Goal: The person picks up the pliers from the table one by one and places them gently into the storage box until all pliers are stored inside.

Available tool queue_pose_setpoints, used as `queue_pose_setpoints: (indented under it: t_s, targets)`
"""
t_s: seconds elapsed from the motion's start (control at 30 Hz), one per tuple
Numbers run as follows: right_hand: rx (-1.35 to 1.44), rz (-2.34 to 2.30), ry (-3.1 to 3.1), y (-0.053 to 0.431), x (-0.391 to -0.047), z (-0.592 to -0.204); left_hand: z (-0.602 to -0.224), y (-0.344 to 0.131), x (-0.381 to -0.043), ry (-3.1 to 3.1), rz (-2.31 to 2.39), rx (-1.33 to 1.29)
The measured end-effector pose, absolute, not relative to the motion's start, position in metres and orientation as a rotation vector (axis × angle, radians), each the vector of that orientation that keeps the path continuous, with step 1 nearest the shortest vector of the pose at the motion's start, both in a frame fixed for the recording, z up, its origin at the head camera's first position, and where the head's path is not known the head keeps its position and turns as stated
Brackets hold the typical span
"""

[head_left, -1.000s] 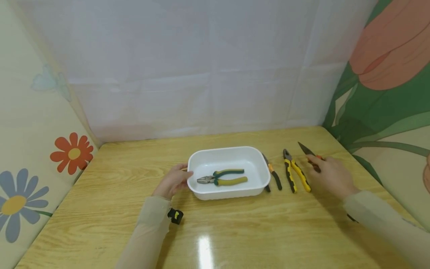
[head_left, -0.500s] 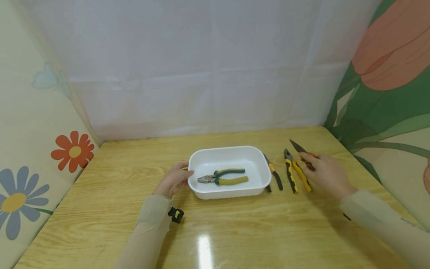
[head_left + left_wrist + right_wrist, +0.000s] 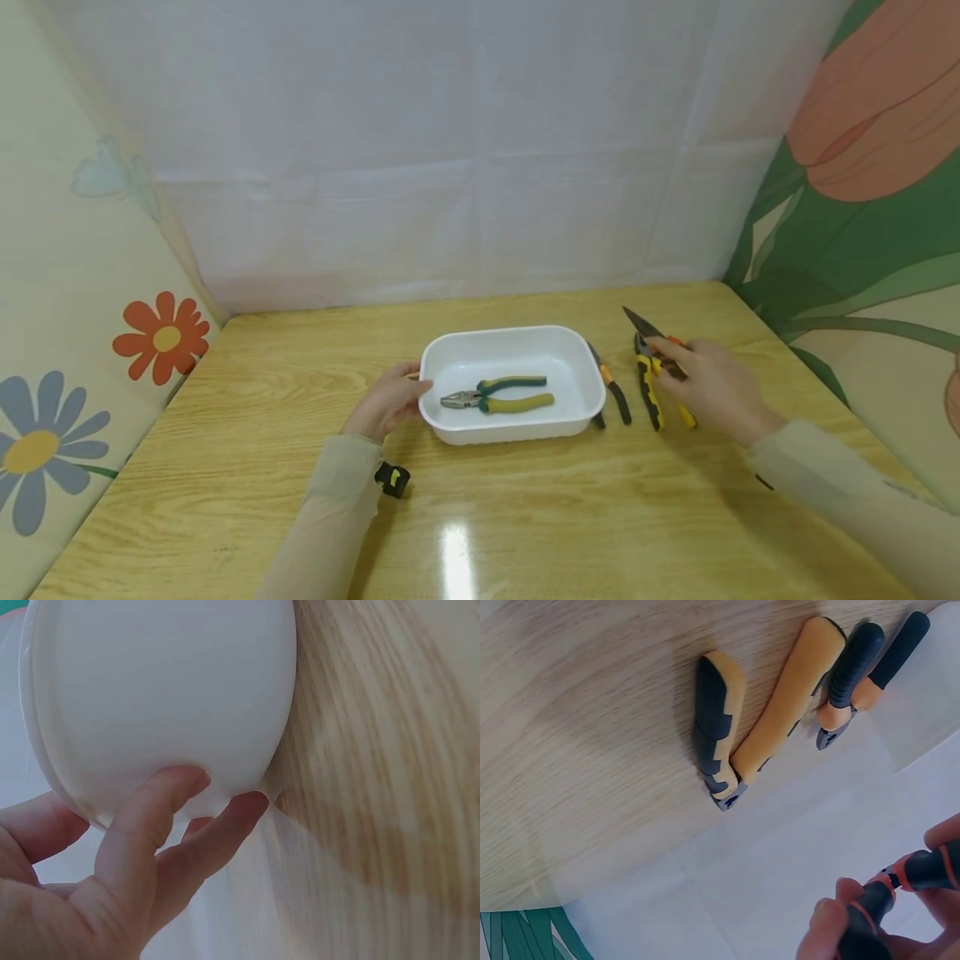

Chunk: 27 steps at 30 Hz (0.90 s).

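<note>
My left hand grips the left end of a white plastic basin, thumb at the rim and fingers against the outer wall. Inside the basin lie combination pliers with green and yellow handles. My right hand holds long-nose pliers above the table, their tip pointing away and to the left. Their black and red handles show between my fingers in the right wrist view. Beneath them are yellow and black combination pliers, partly covered in the head view.
Pliers with orange and black handles lie against the basin's right side, partly hidden by it. The wooden table meets a white cloth backdrop. Flower-patterned panels stand at both sides.
My right hand has moved left with the long-nose pliers, from the right of the yellow and black pliers to over them. The left hand and basin stay in place.
</note>
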State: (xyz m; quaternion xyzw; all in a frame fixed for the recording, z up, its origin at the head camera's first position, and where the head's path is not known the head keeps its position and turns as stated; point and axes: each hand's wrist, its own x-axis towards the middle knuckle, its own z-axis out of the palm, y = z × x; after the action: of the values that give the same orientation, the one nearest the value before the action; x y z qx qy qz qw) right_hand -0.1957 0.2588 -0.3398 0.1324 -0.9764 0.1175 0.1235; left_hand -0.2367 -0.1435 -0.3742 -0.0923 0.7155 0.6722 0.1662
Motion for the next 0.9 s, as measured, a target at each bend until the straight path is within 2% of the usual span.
queue_pose_setpoints:
  t_s: [0.47, 0.9]
  targets:
    - [0.593, 0.322, -2.627, 0.241, -0.198, -0.342, -0.37, -0.145, -0.237, 2.056, 1.864, -0.269]
    - [0.645, 0.309, -2.668, 0.23, -0.198, -0.338, -0.369, -0.144, -0.238, 2.026, 1.877, -0.269]
